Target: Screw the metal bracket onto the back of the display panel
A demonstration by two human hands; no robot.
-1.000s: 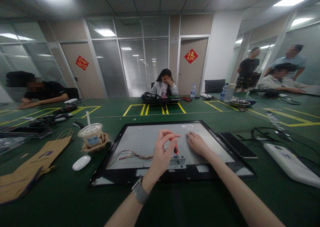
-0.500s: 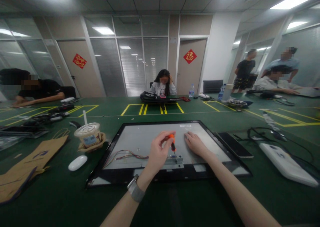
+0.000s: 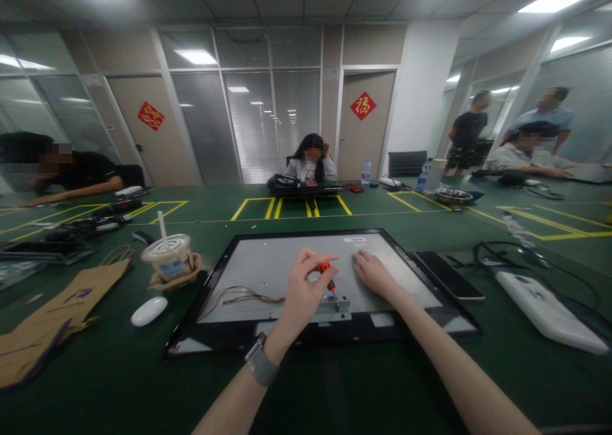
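Observation:
My left hand [image 3: 306, 285] is closed round the handle of an orange and black screwdriver [image 3: 329, 278], with the index finger and thumb spread slightly apart at its top. The screwdriver's shaft points down at a metal bracket [image 3: 345, 305] along the near edge of a flat display panel [image 3: 268, 256]. My right hand [image 3: 371, 272] lies flat on the panel's grey back, fingers stretched out, holding nothing. Thin coloured wires [image 3: 234, 289] run across the panel left of my left hand. The exact contact of the screwdriver tip is too small to make out.
Left of the panel are an iced drink cup [image 3: 167, 256], a white oval case [image 3: 149, 311] and a paper bag [image 3: 57, 320]. On the right lie a black phone [image 3: 448, 275], a white power bank [image 3: 549, 310] and cables. People sit across the green table [image 3: 306, 390].
The fingers of my left hand have loosened and opened somewhat around the screwdriver handle, the index finger now straighter. My right hand stays in place.

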